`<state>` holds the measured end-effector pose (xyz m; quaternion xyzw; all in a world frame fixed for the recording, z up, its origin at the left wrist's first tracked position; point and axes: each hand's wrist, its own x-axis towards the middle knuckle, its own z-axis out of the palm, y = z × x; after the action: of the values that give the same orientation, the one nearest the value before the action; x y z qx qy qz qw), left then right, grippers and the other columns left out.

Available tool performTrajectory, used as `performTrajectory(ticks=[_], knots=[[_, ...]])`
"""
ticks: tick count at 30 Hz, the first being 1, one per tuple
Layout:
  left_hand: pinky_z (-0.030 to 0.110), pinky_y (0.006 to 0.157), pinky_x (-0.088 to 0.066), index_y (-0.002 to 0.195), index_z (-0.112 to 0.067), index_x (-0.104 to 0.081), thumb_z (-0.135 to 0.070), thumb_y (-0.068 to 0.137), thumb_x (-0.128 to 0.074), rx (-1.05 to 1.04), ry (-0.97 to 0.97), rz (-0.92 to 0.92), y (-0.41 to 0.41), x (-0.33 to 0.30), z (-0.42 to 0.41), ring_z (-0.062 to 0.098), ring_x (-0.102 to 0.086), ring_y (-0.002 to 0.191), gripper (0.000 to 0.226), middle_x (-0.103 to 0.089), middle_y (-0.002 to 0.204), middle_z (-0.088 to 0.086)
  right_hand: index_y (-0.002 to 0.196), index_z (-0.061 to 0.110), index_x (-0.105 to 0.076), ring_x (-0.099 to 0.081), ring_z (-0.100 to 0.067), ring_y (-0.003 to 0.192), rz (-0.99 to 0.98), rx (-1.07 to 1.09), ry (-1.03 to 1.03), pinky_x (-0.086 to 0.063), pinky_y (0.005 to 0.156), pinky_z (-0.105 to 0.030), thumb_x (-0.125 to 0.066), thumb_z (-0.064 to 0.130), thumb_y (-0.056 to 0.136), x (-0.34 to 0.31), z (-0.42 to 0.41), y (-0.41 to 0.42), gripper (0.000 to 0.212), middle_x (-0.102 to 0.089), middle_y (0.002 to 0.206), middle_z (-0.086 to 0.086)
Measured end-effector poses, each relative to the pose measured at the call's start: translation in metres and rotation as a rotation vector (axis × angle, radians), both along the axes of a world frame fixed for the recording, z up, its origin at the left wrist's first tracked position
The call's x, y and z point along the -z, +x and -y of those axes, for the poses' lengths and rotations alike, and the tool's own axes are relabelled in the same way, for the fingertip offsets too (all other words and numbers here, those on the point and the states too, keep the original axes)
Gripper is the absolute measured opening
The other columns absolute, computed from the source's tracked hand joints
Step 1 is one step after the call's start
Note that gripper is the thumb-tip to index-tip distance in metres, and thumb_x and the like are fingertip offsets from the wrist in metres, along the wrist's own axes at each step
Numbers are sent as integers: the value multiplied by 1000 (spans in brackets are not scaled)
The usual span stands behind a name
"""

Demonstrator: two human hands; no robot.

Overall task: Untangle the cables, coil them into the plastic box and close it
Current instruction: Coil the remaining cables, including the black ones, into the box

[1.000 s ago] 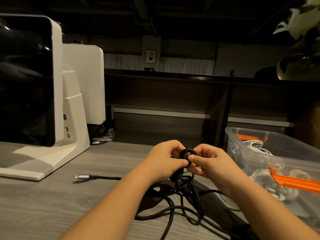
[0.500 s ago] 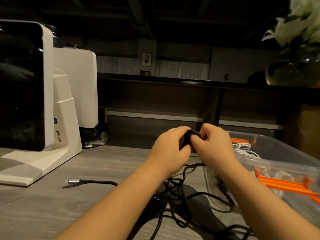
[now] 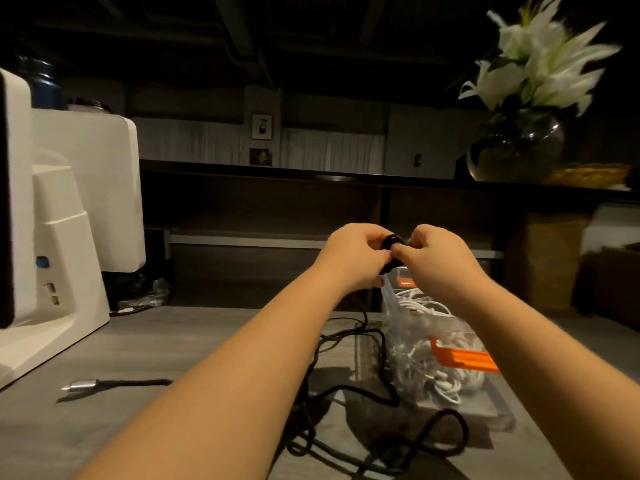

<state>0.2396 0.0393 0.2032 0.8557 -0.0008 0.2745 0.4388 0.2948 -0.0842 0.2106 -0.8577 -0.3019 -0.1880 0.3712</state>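
Two hands, left hand (image 3: 353,256) and right hand (image 3: 434,259), pinch the black cable (image 3: 391,241), coiling it; next, probably into the plastic box (image 3: 412,327).

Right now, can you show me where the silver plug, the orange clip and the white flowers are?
silver plug (image 3: 80,386), head view, on its metal shell.
orange clip (image 3: 462,358), head view, on its flat bar.
white flowers (image 3: 540,64), head view, on the petals.

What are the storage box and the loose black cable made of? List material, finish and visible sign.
Storage box: clear, glossy plastic by its look; the white cables inside show through its wall.
Black cable: seemingly a braided fabric jacket, matte, with no shine; its plug looks like brushed silver metal.
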Motion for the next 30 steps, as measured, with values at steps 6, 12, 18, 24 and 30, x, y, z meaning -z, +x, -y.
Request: performTrajectory(ticks=[6, 12, 18, 24, 30], knots=[[45, 82, -60, 96, -28, -68, -15, 89, -67, -73, 154, 11, 34, -8, 40, 19, -69, 90, 14, -71, 96, -1, 75, 15, -46, -47, -19, 65, 12, 109, -42, -32, 54, -32, -58, 30, 95, -4, 39, 18, 28, -52, 73, -4], [41, 90, -55, 121, -35, -65, -30, 88, -72, -78, 441, -155, 45, 3, 52, 17, -63, 103, 34, -69, 110, -7, 74, 16, -55, -52, -22, 69, -104, 208, -463, -44, 69, -34, -57, 27, 94, -12, 56, 28, 23, -57, 75, -5], [24, 93, -42, 147, -29, -47, -18, 93, -67, 11, 435, -192, 38, 4, 43, 15, -53, 127, 59, -56, 141, -4, 131, 17, -52, -40, -34, 126, 30, 454, -771, -31, 105, -55, -60, 19, 93, -20, 43, 6, 38, -45, 132, -10], [38, 94, -51, 121, -18, -66, -16, 94, -61, -106, 333, -88, 10, 3, 12, 20, -62, 109, 28, -69, 117, 2, 126, 18, -55, -45, -29, 114, 310, 214, -621, -42, 92, -42, -57, 21, 93, -10, 6, -10, 34, -48, 117, -7], [34, 81, -52, 89, -27, -65, -17, 93, -60, -273, 225, -85, -20, 23, -41, 18, -62, 91, 12, -67, 91, -3, 117, 16, -60, -48, -22, 98, 325, -7, -464, -44, 81, -33, -61, 20, 92, 20, -57, -27, 25, -50, 109, -6]])
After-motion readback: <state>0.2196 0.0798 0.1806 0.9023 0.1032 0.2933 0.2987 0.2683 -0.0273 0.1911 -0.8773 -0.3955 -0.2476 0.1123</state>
